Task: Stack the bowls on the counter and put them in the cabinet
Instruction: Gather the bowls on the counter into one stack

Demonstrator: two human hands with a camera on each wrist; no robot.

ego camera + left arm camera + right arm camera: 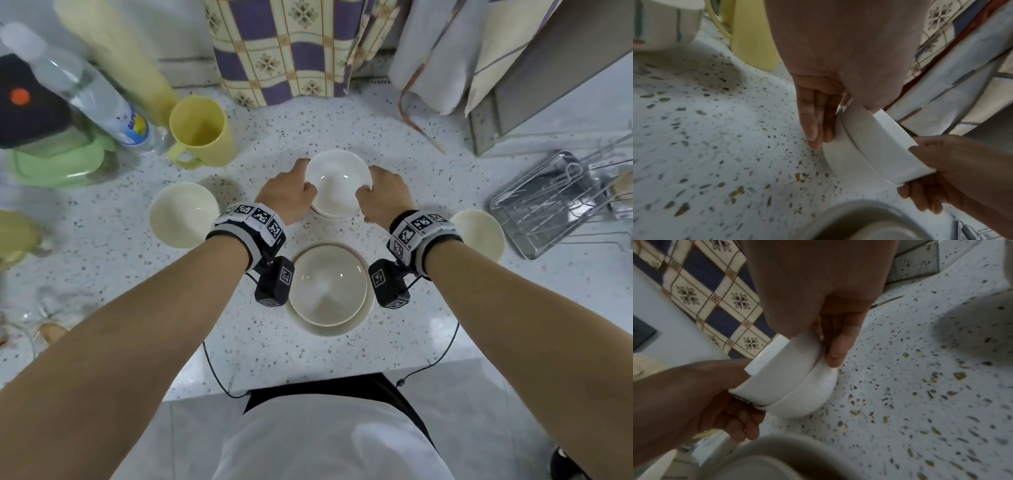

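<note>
Two bare forearms reach forward from the near edge of the head view, each wrist wearing a band of black-and-white square markers. Between the wrists, on the pale speckled stone counter, sits a cream ceramic bowl nested inside a wider cream bowl; that near pair is already stacked.

Just beyond it, both hands grasp a glossy white ceramic bowl that sits inside a second white bowl. The left hand holds it from the left, thumb curled over the rim and fingers lying down the outer wall. The right hand mirrors this on the right, its fingers against the side. The wrist views show the lower bowl's base at the counter; whether it touches or is just lifted cannot be told.

A single cream bowl stands alone to the left, and another single cream bowl to the right, both well apart from the stacks.

So stacking looks roughly half done: two pairs made, two loose bowls left, then combining them and carrying all to the cabinet, which is not in view.

Farther back stand a yellow plastic mug, a clear plastic water bottle and, at the right, a wire dish rack.
</note>
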